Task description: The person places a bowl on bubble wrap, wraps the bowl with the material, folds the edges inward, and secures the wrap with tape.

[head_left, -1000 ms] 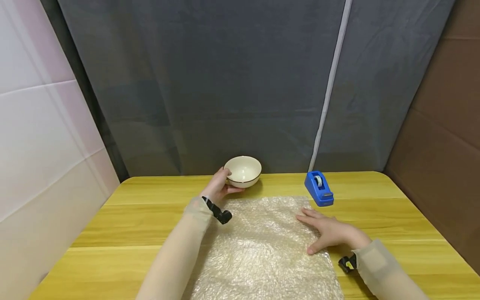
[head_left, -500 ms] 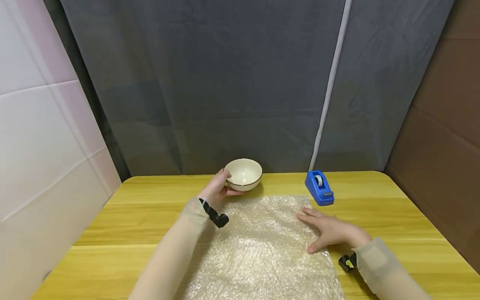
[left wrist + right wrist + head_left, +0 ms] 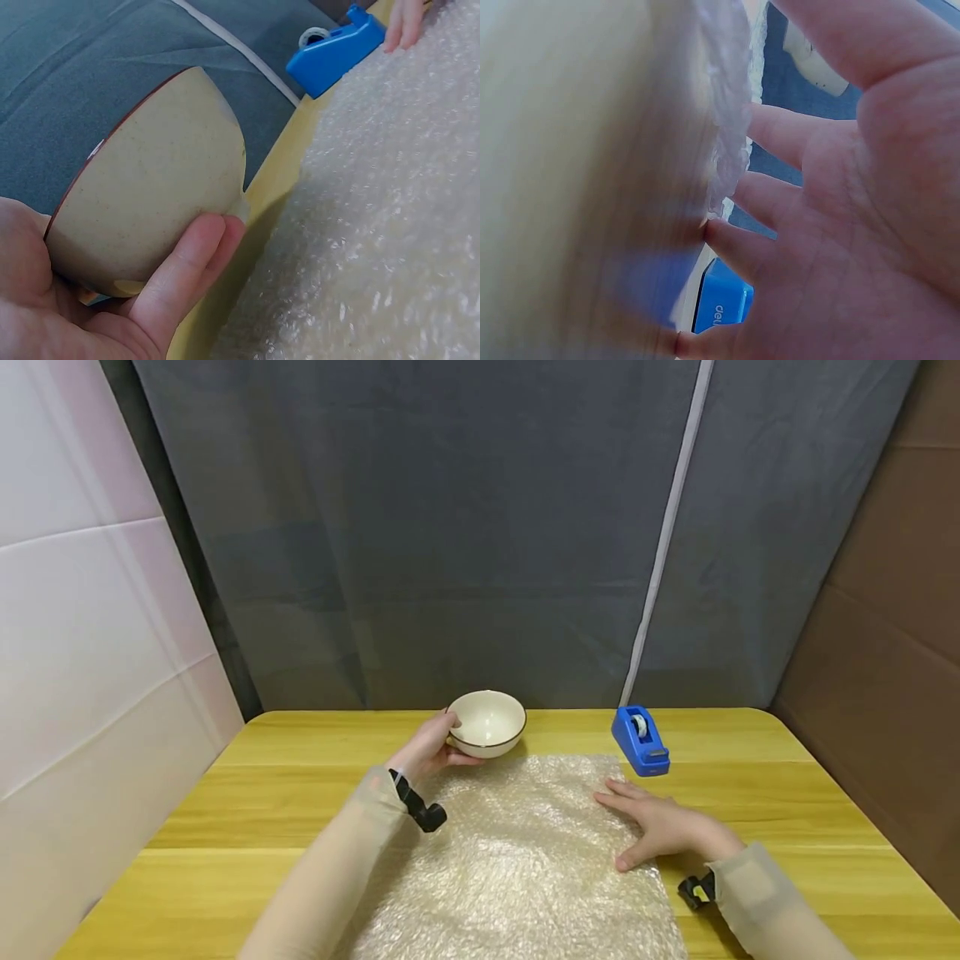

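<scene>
Table (image 3: 217, 827): yellow, wood-grain. Wrap (image 3: 517, 868): bubble sheet, laid flat on table. Bowl (image 3: 489, 725): cream, dark rim, opening upward, held at wrap's far edge. Left hand (image 3: 429, 747): pinches bowl's left side, thumb at rim, fingers beneath. Right hand (image 3: 667, 827): fingers spread, tips on wrap's right edge. Dispenser (image 3: 643, 750): blue, beside wrap's far right corner.

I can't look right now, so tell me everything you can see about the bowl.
The bowl is round and cream-coloured, with a thin brown rim and a shiny inside; it looks like glazed ceramic. The left wrist view shows faint specks outside. Nothing shows inside it. The left grip holds it mouth up, thumb at the rim, fingers underneath, over the far part of the table, near the far edge of the bubble wrap.
</scene>
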`<action>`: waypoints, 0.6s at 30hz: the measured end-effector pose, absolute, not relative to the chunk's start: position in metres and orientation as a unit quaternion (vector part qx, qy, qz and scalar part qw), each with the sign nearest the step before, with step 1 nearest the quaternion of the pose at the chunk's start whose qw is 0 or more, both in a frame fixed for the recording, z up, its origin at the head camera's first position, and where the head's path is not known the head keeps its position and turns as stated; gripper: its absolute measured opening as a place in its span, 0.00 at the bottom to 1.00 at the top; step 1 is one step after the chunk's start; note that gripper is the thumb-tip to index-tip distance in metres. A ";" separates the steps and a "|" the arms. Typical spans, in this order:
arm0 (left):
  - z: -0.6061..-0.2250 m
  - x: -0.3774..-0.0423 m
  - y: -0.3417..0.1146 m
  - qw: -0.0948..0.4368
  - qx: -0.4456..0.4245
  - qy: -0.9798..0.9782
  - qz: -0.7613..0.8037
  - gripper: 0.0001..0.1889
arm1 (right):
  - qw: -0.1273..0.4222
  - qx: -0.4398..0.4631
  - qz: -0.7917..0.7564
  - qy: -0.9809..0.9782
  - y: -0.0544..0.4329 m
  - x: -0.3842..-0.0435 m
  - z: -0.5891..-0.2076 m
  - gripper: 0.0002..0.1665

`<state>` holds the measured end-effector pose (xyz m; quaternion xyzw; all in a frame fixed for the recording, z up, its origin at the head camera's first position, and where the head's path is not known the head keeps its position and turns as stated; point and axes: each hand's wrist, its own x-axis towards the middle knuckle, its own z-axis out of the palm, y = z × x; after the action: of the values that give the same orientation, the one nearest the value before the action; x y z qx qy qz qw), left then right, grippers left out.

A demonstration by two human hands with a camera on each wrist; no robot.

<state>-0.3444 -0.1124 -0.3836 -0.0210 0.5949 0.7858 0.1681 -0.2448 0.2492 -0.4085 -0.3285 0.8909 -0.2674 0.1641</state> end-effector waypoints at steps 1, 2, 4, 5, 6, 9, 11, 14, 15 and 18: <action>-0.384 -0.343 -0.112 0.172 -0.019 0.598 0.783 0.34 | 0.163 -0.328 -0.265 0.892 0.250 -0.245 -0.409 0.59; -0.384 -0.343 -0.112 0.174 -0.019 0.600 0.781 0.34 | 0.163 -0.329 -0.265 0.892 0.251 -0.245 -0.409 0.59; -0.386 -0.341 -0.113 0.180 -0.020 0.607 0.774 0.34 | 0.161 -0.331 -0.260 0.893 0.252 -0.245 -0.411 0.59; -0.387 -0.340 -0.113 0.184 -0.022 0.610 0.771 0.34 | 0.160 -0.333 -0.260 0.892 0.252 -0.245 -0.412 0.59; -0.387 -0.339 -0.112 0.187 -0.019 0.613 0.768 0.34 | 0.159 -0.333 -0.259 0.893 0.252 -0.245 -0.412 0.59; -0.388 -0.335 -0.111 0.197 -0.011 0.618 0.761 0.34 | 0.153 -0.335 -0.258 0.893 0.253 -0.246 -0.414 0.59; -0.388 -0.333 -0.110 0.202 -0.003 0.621 0.757 0.34 | 0.152 -0.336 -0.260 0.892 0.253 -0.246 -0.413 0.59; -0.387 -0.330 -0.108 0.207 0.008 0.625 0.752 0.34 | 0.149 -0.337 -0.260 0.892 0.253 -0.246 -0.412 0.59; -0.386 -0.329 -0.108 0.209 0.011 0.627 0.750 0.34 | 0.150 -0.336 -0.260 0.893 0.253 -0.246 -0.411 0.59; -0.386 -0.326 -0.106 0.213 0.016 0.634 0.743 0.33 | 0.154 -0.333 -0.263 0.892 0.254 -0.247 -0.409 0.59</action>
<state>-0.3263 -0.1057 -0.3858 0.0163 0.6341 0.7431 0.2132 -0.2469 0.2541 -0.4086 -0.3328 0.8924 -0.2629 0.1540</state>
